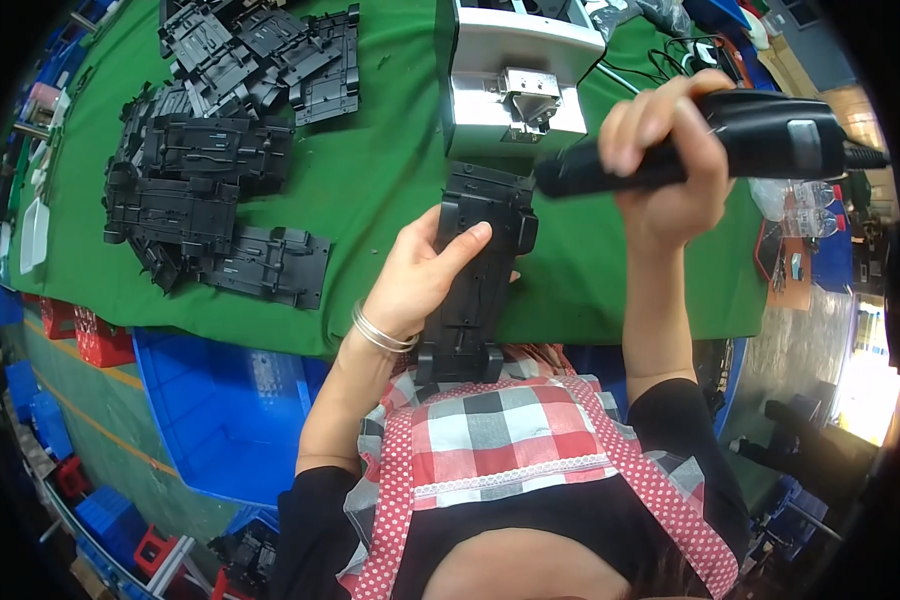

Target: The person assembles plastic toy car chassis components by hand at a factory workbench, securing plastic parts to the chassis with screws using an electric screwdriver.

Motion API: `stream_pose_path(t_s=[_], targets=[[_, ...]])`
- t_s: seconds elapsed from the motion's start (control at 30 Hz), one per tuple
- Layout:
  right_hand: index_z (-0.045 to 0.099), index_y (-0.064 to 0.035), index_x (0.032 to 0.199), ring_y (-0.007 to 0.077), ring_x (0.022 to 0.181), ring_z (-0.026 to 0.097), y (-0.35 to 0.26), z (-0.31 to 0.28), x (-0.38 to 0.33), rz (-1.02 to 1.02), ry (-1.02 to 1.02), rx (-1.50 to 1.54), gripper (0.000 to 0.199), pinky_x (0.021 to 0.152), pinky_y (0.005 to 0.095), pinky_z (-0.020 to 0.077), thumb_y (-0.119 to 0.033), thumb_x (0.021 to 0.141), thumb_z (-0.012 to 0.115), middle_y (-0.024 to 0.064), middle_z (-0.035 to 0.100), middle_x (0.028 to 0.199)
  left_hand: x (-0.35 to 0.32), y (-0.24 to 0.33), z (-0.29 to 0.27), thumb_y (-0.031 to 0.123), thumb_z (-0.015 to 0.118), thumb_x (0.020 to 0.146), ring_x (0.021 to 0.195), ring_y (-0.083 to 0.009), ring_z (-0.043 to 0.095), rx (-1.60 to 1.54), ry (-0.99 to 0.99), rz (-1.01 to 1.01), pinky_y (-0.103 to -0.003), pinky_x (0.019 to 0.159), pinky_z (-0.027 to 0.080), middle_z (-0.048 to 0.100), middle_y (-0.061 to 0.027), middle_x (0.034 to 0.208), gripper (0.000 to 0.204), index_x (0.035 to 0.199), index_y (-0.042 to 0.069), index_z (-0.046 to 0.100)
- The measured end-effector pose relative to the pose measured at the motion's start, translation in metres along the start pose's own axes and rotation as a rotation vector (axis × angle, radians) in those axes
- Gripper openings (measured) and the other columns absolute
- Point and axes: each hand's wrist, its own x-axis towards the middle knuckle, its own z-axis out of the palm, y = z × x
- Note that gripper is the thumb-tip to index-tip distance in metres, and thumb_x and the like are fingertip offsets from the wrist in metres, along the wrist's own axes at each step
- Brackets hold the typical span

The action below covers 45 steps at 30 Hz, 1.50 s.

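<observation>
My left hand (418, 270) grips a black plastic toy-car chassis (475, 290) by its side, thumb on its face. The chassis is tilted at the table's front edge, its lower end near my apron. My right hand (670, 150) is wrapped round a black corded electric screwdriver (770, 135), held nearly level. Its blurred front end is close to the chassis's upper right corner; I cannot tell whether they touch. Just beyond the chassis stands a silver-and-black screw feeder (518, 85) with a metal block on its front.
Several more black chassis (215, 150) lie heaped on the green cloth (380, 170) to the left. Below the table edge at left is a blue bin (230, 420). Black cables (660, 62) and plastic bags lie at the back right. Clear bottles (810, 222) lie at the right edge.
</observation>
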Motion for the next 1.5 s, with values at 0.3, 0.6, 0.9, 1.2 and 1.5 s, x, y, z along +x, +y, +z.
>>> stream_pose_path(t_s=[0.3,0.6,0.9,1.2,1.5], targets=[[0.046,0.0028,0.093,0.0152,0.049,0.055,0.024,0.01,0.032,-0.134,0.12,-0.514,0.021,0.049,0.0271,0.0459,0.008,0.076,0.057,0.0061,0.055,0.064,0.004,-0.007,-0.006,0.014,0.054,0.089,0.073,-0.0221,0.065,-0.03,-0.011,-0.095,-0.031,0.064,0.055,0.064,-0.0149,0.091,0.025,0.107,-0.004,0.053],[0.041,0.0002,0.107,0.0177,0.047,0.046,0.015,0.018,-0.009,0.047,-0.029,-0.11,0.027,0.047,0.0327,0.0425,0.001,0.08,0.044,0.0099,0.047,0.068,0.009,-0.007,-0.01,0.014,0.054,0.088,0.076,-0.0232,0.065,-0.064,-0.033,-0.091,-0.032,0.068,0.055,0.064,-0.0158,0.091,0.027,0.109,-0.004,0.052],[0.042,0.0044,0.097,0.0137,0.051,0.057,0.026,0.027,-0.025,0.034,-0.035,-0.17,0.025,0.047,0.0253,0.0475,0.009,0.077,0.056,0.0093,0.056,0.064,0.011,-0.006,-0.004,0.007,0.051,0.087,0.075,-0.0231,0.066,-0.057,-0.013,-0.091,-0.031,0.068,0.055,0.064,-0.0156,0.092,0.025,0.11,-0.004,0.05],[0.036,-0.0026,0.099,0.0185,0.042,0.05,0.01,0.02,-0.027,0.216,-0.387,-0.236,0.037,0.043,0.0296,0.0439,0.007,0.071,0.059,0.0086,0.046,0.054,-0.012,-0.022,0.007,0.008,0.054,0.088,0.08,-0.018,0.063,-0.078,-0.012,-0.214,-0.029,0.07,0.053,0.062,-0.0102,0.094,0.022,0.106,-0.003,0.051],[0.046,0.0012,0.102,0.0179,0.05,0.055,0.016,-0.005,0.025,-0.258,0.092,-0.286,0.026,0.052,0.0303,0.0469,0.008,0.078,0.053,0.009,0.054,0.069,-0.055,-0.016,-0.028,0.006,0.065,0.078,0.105,-0.0161,0.053,0.489,-0.591,-0.246,-0.03,0.094,0.04,0.058,-0.0106,0.114,0.048,0.123,-0.001,0.048]])
